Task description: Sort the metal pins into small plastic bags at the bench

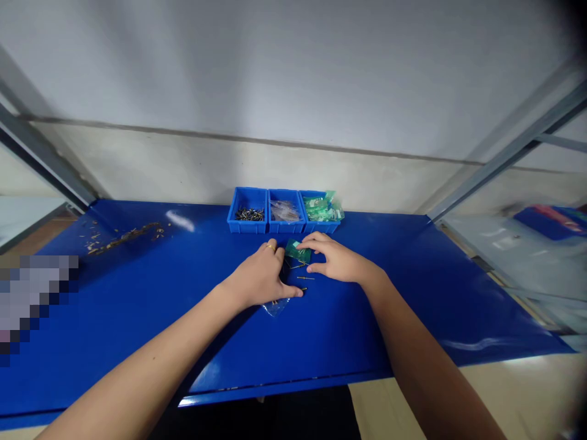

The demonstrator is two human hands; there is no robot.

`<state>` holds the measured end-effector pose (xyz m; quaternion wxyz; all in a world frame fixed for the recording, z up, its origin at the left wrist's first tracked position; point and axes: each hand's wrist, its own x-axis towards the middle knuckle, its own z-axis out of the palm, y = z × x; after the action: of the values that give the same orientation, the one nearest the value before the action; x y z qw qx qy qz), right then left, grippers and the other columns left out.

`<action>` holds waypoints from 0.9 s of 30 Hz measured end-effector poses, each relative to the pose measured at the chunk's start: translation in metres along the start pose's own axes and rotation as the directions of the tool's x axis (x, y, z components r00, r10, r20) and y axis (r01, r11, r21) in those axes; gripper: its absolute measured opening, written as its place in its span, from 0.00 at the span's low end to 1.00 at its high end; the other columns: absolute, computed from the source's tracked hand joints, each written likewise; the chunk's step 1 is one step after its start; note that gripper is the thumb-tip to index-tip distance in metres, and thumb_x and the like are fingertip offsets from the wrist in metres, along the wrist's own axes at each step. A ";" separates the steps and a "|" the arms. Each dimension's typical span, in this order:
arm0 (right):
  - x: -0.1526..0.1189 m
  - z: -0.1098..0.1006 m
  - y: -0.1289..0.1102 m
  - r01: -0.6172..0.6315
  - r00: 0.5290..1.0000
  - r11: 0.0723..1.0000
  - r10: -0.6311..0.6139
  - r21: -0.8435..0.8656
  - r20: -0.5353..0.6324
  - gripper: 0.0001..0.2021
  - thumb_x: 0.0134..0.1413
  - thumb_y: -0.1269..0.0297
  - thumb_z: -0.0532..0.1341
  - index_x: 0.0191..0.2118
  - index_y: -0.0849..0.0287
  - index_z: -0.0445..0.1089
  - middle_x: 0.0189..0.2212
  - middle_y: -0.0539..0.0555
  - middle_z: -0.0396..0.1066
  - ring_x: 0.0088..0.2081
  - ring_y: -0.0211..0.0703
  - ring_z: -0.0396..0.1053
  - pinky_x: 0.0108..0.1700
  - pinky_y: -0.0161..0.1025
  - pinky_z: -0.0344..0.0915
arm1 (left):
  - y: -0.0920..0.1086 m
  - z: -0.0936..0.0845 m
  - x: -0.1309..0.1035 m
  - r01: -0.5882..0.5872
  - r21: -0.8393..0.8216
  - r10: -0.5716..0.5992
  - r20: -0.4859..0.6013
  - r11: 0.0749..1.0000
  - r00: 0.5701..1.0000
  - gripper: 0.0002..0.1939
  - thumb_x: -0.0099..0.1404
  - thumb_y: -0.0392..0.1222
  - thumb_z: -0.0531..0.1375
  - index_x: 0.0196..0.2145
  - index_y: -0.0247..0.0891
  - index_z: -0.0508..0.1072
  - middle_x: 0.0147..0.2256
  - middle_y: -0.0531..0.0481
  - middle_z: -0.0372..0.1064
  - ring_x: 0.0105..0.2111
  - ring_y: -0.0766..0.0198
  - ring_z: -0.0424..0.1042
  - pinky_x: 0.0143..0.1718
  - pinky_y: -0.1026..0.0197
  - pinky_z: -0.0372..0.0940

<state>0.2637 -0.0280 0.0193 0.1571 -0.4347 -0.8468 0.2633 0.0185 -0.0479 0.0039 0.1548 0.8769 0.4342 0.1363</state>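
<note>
My left hand point(260, 274) rests low over the blue table, thumb stretched out and apart from the fingers. Beneath its palm a clear plastic bag point(275, 307) sticks out, its contents mostly hidden. Beside that thumb lie a few thin brass-coloured pins point(306, 278), too small to identify exactly. My right hand point(337, 260) is open, its thumb apart from the fingers. Its fingertips touch a small green bag point(299, 250) lying flat between the two hands.
Three blue bins stand in a row at the back: one with loose metal pins point(249, 214), one with clear bags point(285, 211), one with green packets point(321, 206). Brown debris point(132, 237) lies at the table's left. Metal frame posts point(486, 168) flank the table point(339, 342).
</note>
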 end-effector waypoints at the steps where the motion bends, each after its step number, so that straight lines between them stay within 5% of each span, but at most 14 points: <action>1: 0.001 0.000 -0.001 -0.006 1.000 1.000 0.005 -0.010 -0.024 0.23 0.55 0.66 0.67 0.57 0.47 0.71 0.52 0.56 0.66 0.53 0.50 0.68 0.57 0.53 0.67 | 0.000 0.001 0.001 0.003 0.014 -0.003 0.000 1.000 1.000 0.44 0.52 0.74 0.61 0.52 0.32 0.71 0.46 0.36 0.65 0.46 0.43 0.69 0.44 0.50 0.68; 9: 0.004 0.001 -0.010 -0.030 0.995 0.998 0.024 -0.057 -0.100 0.08 0.54 0.71 0.66 0.40 0.56 0.76 0.36 0.52 0.70 0.35 0.41 0.69 0.38 0.40 0.68 | -0.004 -0.001 0.003 -0.017 -0.007 0.017 0.015 1.000 1.000 0.29 0.62 0.63 0.60 0.47 0.35 0.70 0.46 0.38 0.63 0.42 0.50 0.69 0.42 0.53 0.68; 27: 0.004 0.000 -0.013 -0.149 0.980 0.982 0.131 -0.119 -0.150 0.08 0.61 0.63 0.61 0.39 0.57 0.77 0.35 0.54 0.72 0.34 0.41 0.68 0.36 0.39 0.63 | -0.008 0.000 0.005 -0.155 -0.065 0.157 0.021 0.986 0.987 0.13 0.73 0.42 0.54 0.49 0.36 0.73 0.43 0.43 0.65 0.38 0.60 0.70 0.41 0.57 0.67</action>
<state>0.2533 -0.0314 0.0270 0.1694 -0.5202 -0.8159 0.1868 0.0159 -0.0390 0.0019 0.1770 0.9046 0.3576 0.1502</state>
